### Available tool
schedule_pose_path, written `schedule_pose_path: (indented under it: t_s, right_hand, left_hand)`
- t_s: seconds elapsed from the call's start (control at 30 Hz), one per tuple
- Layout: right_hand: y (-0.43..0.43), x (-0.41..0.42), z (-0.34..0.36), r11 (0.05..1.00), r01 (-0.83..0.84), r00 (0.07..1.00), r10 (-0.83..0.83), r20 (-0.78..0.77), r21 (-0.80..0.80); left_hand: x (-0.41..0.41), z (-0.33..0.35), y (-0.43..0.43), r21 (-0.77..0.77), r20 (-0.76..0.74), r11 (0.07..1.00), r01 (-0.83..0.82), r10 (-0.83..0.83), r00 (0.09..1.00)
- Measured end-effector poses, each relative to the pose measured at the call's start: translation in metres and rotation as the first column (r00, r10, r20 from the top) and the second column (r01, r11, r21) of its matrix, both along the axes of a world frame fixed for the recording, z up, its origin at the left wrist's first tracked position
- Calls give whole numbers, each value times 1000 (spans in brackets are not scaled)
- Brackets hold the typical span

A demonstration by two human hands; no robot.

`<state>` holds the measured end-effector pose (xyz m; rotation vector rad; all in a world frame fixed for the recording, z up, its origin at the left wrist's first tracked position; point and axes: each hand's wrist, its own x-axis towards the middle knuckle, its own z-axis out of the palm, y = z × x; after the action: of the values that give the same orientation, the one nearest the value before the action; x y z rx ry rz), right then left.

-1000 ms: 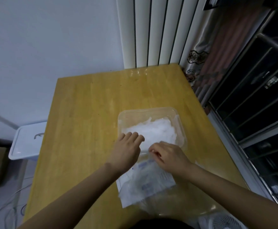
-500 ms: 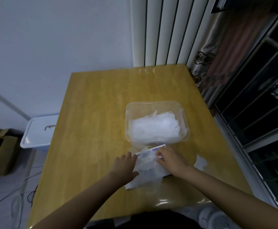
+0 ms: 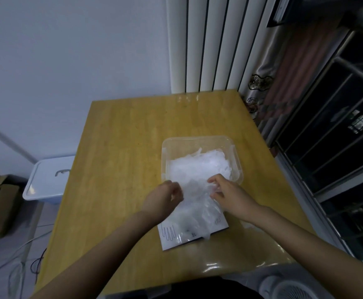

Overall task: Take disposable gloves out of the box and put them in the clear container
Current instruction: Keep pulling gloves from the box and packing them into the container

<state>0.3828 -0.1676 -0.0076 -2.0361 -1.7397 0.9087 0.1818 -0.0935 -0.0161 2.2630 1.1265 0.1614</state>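
Just on the near side of the clear container point(image 3: 198, 140), left hand point(image 3: 163, 200) and right hand point(image 3: 230, 196) each pinch a glove bunch point(image 3: 195, 201) above the flat box point(image 3: 169, 237)

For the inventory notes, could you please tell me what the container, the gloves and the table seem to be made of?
The container looks like clear glossy plastic; the table shows through its walls. The gloves seem to be thin translucent plastic film, crinkled and whitish where piled. The table looks like wood or veneer with a glossy finish: grain and reflections show.
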Motion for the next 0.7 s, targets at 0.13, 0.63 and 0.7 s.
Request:
schedule_pose_path:
  t_s: [0.13,0.63,0.7]
  right_hand:
    - [9,-2,30,990,19,1000,-19,-3,139]
    - [61,21,52,988,79,967,-44,-249,133]
    - [67,22,53,971,158,944,-96,-315,180]
  left_hand:
    - [7,30,13,-2,164,1000,-13,13,986]
    - [23,70,58,-135,393,979,-154,195,899]
    - [24,65,62,-257,438,935,-243,337,833]
